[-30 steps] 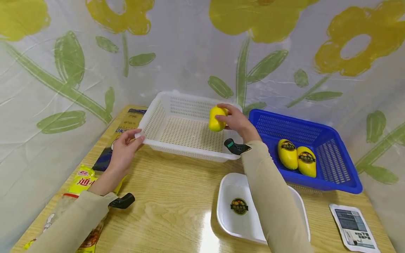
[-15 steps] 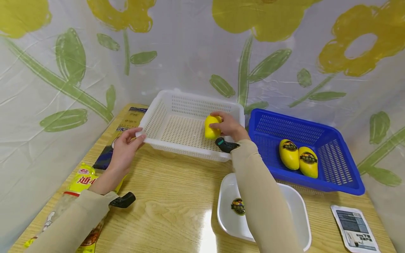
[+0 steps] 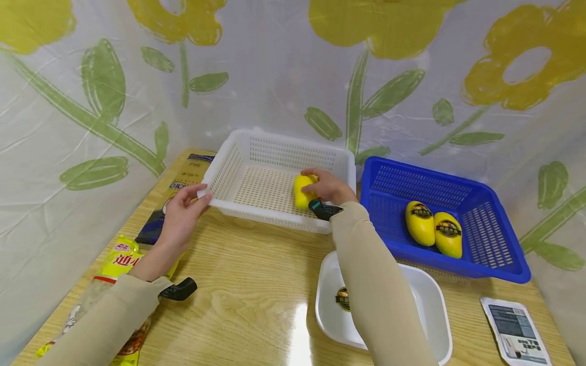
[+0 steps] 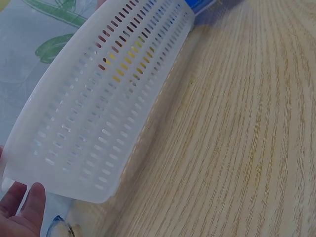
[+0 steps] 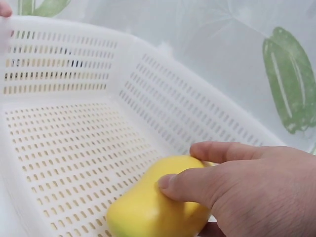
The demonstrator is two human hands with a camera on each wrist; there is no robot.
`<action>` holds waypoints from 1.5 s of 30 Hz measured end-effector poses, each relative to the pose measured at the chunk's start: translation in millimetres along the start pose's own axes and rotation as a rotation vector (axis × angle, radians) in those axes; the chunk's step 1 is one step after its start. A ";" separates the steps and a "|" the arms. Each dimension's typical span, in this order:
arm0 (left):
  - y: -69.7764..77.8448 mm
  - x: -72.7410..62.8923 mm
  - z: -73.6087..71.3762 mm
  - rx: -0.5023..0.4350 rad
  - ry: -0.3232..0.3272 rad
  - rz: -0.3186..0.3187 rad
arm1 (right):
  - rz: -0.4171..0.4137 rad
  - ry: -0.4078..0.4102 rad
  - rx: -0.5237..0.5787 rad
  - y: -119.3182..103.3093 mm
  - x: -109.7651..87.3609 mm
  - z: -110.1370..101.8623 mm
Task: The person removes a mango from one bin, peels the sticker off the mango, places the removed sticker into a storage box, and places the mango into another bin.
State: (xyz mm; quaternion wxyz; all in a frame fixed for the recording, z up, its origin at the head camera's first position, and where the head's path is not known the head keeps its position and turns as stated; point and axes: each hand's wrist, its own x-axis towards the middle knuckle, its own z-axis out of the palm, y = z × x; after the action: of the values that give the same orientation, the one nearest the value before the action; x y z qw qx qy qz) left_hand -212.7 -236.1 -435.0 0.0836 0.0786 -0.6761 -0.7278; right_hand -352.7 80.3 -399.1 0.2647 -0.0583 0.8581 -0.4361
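Observation:
A white perforated basket (image 3: 261,185) stands at the back of the table, and its near left corner is pinched by my left hand (image 3: 182,216). Inside its right part, low over the slotted floor, my right hand (image 3: 327,187) grips a yellow mango (image 3: 302,192). In the right wrist view the thumb and fingers of the right hand (image 5: 247,182) curl over the mango (image 5: 153,202). Through the slots in the left wrist view some yellow shows behind the basket wall (image 4: 94,113).
A blue basket (image 3: 384,223) on the right holds two mangoes (image 3: 419,223) with black labels. In front are a white tray (image 3: 327,305), partly under the right sleeve, and a flat pouch (image 3: 516,330). Bagged food packages (image 3: 121,259) line the left edge of the wooden table (image 3: 238,284).
My right hand has lowered the mango into the white basket, moving slightly left and toward me. The left hand keeps its hold on the basket corner.

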 end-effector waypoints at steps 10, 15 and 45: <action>0.2 -0.2 0.2 0.003 -0.003 -0.004 | 0.006 -0.055 -0.004 2.5 -0.8 1.7; 0.6 0.7 0.4 0.003 -0.006 -0.003 | 0.012 -0.052 0.023 2.7 -0.6 2.6; -0.6 2.2 0.1 -0.017 -0.008 -0.003 | 0.012 -0.031 0.032 4.6 -0.1 0.3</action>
State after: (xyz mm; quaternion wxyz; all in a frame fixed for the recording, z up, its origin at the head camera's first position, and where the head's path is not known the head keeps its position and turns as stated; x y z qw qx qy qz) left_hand -214.9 -236.5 -435.6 0.0805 0.0762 -0.6699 -0.7341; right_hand -351.9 82.9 -402.8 0.2816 -0.0557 0.8470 -0.4474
